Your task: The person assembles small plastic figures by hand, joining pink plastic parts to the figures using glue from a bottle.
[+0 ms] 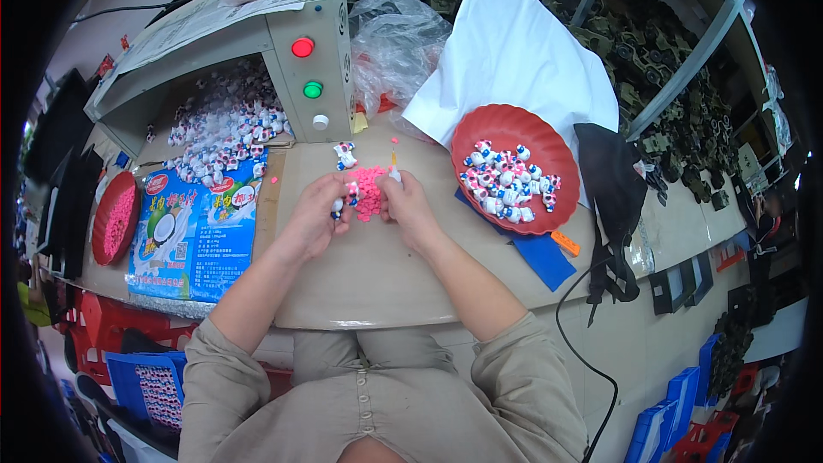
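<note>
My left hand [319, 216] is closed around a small white, blue and pink figurine [337, 207]. My right hand [410, 211] pinches a slim pointed tool [394, 168] with a pale body and a yellowish tip aimed away from me. Its exact kind does not show. Between my hands lies a heap of small pink pieces [369, 191]. Just beyond my left hand, one loose white figurine [345, 155] rests on the table. To the right, a red scalloped bowl [480, 124] holds several similar figurines [506, 184].
A grey metal machine [307, 69] with red and green buttons stands at the far left. Many figurines [227, 129] spill from its opening onto blue printed cardboard [193, 231]. Another red bowl [130, 244] holds pink pieces. White sheeting [523, 51] and a black bag [610, 180] sit right.
</note>
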